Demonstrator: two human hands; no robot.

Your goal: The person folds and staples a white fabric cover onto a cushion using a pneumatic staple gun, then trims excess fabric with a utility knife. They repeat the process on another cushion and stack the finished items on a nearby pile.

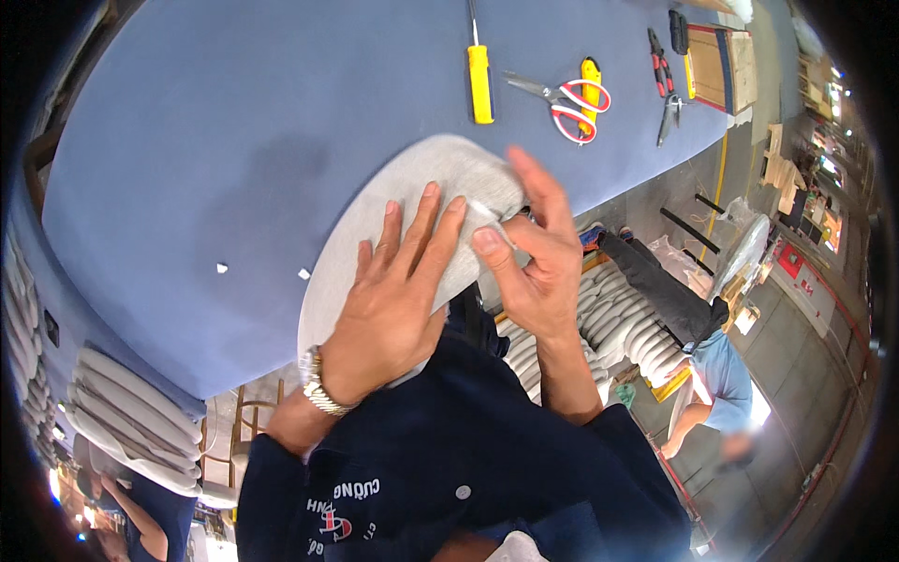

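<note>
A light grey, fabric-covered seat pad (435, 169) with a rounded end lies partly on the blue table, its near part against my body. My left hand (393, 272) rests on top of it, fingers spread and pressed flat. At the pad's right edge, my right hand (543, 253) is bent round the cloth with the thumb on top. One of its fingers is raised and slightly smeared by motion. A small whitish patch (482, 211) shows on the fabric between the two hands; I cannot tell what it is. The pad's underside is hidden.
Beyond the pad lie a yellow-handled screwdriver (479, 84), red-and-white scissors (567, 103) over a yellow utility knife (590, 75), and red-handled cutters (663, 80). Two white scraps sit left. Stacked grey pads (632, 318) stand right, near another person (721, 375).
</note>
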